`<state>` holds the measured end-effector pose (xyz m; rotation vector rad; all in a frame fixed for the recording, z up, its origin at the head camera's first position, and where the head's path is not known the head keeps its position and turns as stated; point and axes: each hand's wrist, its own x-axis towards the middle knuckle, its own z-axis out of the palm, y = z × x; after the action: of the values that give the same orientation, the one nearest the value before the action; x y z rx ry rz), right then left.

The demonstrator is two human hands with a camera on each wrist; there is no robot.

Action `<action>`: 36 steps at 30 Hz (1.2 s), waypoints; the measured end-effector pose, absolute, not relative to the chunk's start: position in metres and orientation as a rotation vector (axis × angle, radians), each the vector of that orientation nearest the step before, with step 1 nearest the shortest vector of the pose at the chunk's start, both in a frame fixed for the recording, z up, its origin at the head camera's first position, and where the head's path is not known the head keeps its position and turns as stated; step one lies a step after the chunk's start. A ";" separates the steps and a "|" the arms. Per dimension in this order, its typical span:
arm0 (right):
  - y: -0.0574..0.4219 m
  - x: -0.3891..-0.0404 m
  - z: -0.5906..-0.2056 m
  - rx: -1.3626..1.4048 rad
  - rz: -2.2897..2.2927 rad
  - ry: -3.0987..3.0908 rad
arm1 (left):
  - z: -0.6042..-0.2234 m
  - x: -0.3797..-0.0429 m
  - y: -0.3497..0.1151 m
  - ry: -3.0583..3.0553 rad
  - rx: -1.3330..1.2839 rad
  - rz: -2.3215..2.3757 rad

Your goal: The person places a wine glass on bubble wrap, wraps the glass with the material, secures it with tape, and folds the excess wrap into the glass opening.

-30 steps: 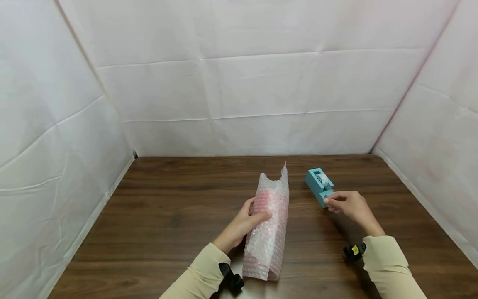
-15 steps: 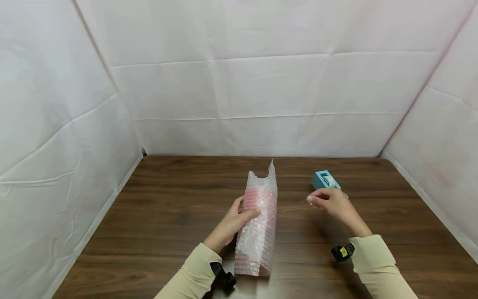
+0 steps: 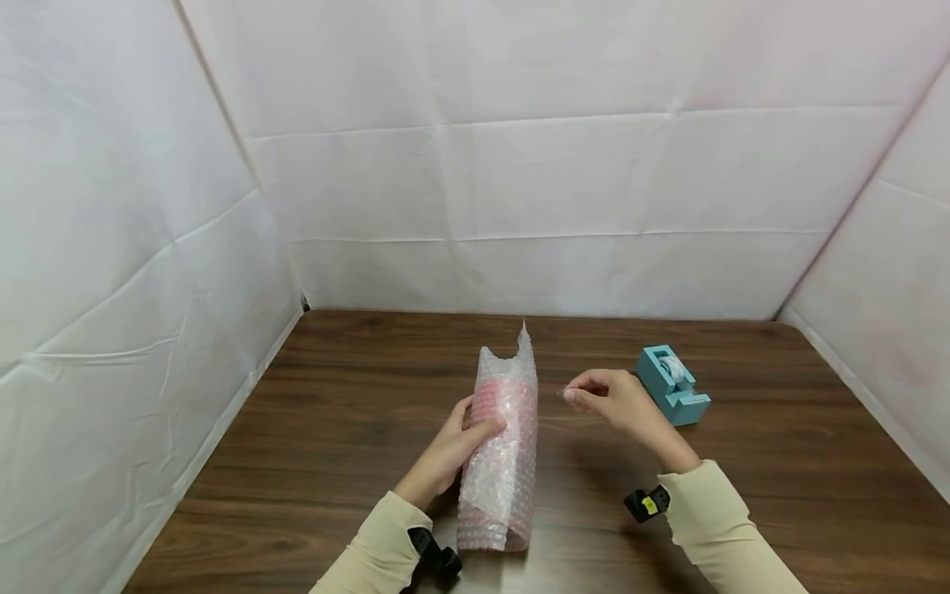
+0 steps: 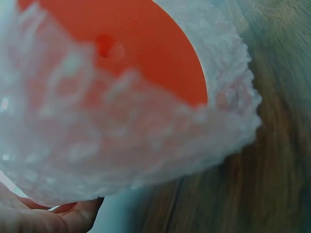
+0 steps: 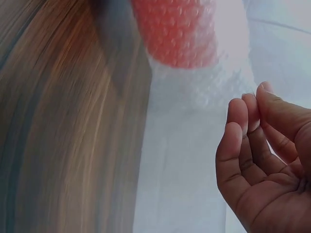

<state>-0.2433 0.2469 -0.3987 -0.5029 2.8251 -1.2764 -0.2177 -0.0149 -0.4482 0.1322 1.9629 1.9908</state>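
Your left hand (image 3: 451,450) grips the bubble-wrapped bundle (image 3: 505,478); your right hand (image 3: 626,407), fingers pinching a tiny clear piece (image 3: 562,393), hovers above the bench (image 3: 356,421) between bundle and blue tape dispenser (image 3: 668,398).

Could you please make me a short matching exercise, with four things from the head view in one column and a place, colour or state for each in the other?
Column 1
1. Tape dispenser
2. Left hand
3. Right hand
4. Tabletop

Column 2
A. Thumb and fingertips together, to the right of the bubble-wrapped bundle
B. Dark brown, with a wood grain
C. Light blue
D. Gripping the bubble-wrapped bundle, thumb laid over it

Right pairs: 1-C, 2-D, 3-A, 4-B
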 end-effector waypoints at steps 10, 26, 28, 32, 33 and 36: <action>0.210 -0.241 -0.394 -0.780 -1.332 2.760 | -0.453 -0.220 -0.017 1.947 0.152 2.012; 0.172 -0.246 -0.387 -0.957 -1.179 2.831 | -0.451 -0.219 -0.015 1.981 0.163 2.003; 0.171 -0.246 -0.385 -0.965 -1.161 2.837 | -0.451 -0.219 -0.015 1.982 0.161 2.002; 0.171 -0.245 -0.381 -0.981 -1.142 2.818 | -0.452 -0.220 -0.015 1.980 0.157 2.001; 0.171 -0.245 -0.381 -0.981 -1.141 2.809 | -0.452 -0.220 -0.015 1.980 0.157 2.001; 0.171 -0.245 -0.380 -0.971 -1.133 2.787 | -0.452 -0.220 -0.015 1.983 0.154 1.999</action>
<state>-0.2455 0.1706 -0.3800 -0.9709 2.7867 -1.1326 -0.2198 -0.0147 -0.4518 0.1544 1.9826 1.9987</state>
